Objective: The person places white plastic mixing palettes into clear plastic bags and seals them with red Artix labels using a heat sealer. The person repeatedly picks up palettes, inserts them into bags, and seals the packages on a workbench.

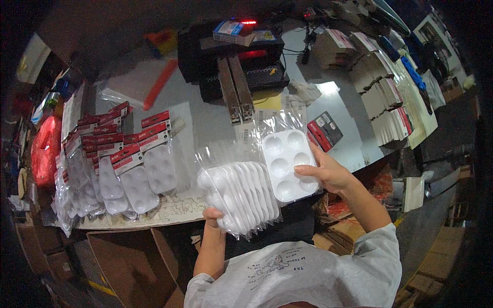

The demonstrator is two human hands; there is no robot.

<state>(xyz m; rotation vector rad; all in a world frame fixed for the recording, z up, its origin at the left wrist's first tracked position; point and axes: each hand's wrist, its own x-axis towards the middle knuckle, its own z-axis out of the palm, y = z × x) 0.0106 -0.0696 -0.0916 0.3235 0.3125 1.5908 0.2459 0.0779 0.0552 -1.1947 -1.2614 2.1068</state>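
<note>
My left hand [213,216] is closed on the lower left side of a stack of white plastic paint palettes [239,195] in clear bags, tilted in a fanned row. To its right, my right hand [328,169] grips a single white palette [290,164] with round wells, its thumb on the front and its fingers behind. That palette is also in a clear bag, whose loose end stands up above it. A red and black printed card [325,131] lies on the table just beyond my right hand.
Bagged palettes with red header cards [136,154] are heaped on the table at left. A black machine [231,61] with a metal bar stands at the back middle. Stacks of cards [382,97] line the right side. Below the near edge is an open cardboard box [126,264].
</note>
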